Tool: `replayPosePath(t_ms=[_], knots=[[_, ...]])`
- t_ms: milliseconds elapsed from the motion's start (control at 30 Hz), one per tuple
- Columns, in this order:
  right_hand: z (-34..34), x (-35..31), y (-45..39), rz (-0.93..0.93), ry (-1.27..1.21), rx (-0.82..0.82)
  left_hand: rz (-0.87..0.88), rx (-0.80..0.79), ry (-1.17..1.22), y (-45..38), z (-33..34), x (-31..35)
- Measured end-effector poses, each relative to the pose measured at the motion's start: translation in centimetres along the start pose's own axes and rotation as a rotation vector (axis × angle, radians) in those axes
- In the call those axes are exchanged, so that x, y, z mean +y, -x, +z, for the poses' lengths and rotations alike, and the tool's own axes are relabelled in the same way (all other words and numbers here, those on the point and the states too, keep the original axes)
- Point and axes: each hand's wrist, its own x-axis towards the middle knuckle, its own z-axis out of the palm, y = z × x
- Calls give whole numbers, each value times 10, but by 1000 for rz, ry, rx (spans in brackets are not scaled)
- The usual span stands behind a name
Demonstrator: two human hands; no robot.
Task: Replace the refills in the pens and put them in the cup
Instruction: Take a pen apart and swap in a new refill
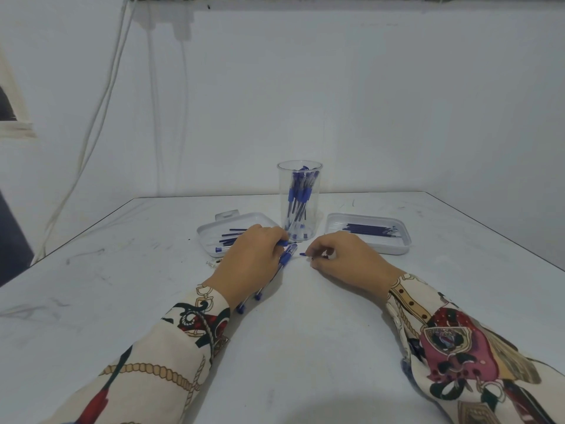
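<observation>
While the left hand [250,258] grips a clear pen barrel [286,258] with a blue grip section, fingers curled round it, the barrel's open front end points toward the right hand [342,255]. Two blue end plugs [249,302] stick out behind the left wrist, so that hand seems to hold more than one pen; exact count unclear. Right hand pinches something small and blue [303,254], its tip just short of the barrel mouth, a small gap between them. Can't tell if it's a refill or the pen's tip piece; most of it is hidden in the fingers.

Just beyond the grip stands the clear cup [299,200], upright, already with several blue pens in it. Beyond and left of the left hand, a white tray [208,237] with a few refills, partly covered by the hand. Beyond and right of the right hand, a second white tray [367,217] with a row of refills [370,230].

Risks, as judgement: the blue piece could miss the barrel mouth if the two aren't lined up, or slip from the shallow pinch and roll off on the table [290,347]. The extra pen in the left hand may slide out if that grip loosens. Knuckles sit close to the cup base; a nudge could tip it.

Pose: both forearms low over the table, patterned sleeves, hands angled inward toward each other, backs of hands up.
</observation>
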Motion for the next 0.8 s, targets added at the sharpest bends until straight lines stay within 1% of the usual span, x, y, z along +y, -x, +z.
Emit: replayPosePath(t_ms=[100, 200, 300, 400, 600, 800], knots=[[-3, 0, 0, 1, -7, 18, 46, 8, -1, 0, 0, 1], [-3, 1, 1, 15, -10, 32, 47, 8, 10, 2, -1, 2], [-1, 0, 2, 5, -44, 111, 64, 10, 14, 2, -2, 2], [-2, -4, 0, -89, -11, 179, 73, 1, 28, 2, -3, 4], [4, -3, -3, -296, 47, 277, 160, 62, 68, 3, 1, 2], [4, 0, -4, -346, 119, 314, 198, 120, 24, 3, -1, -2]])
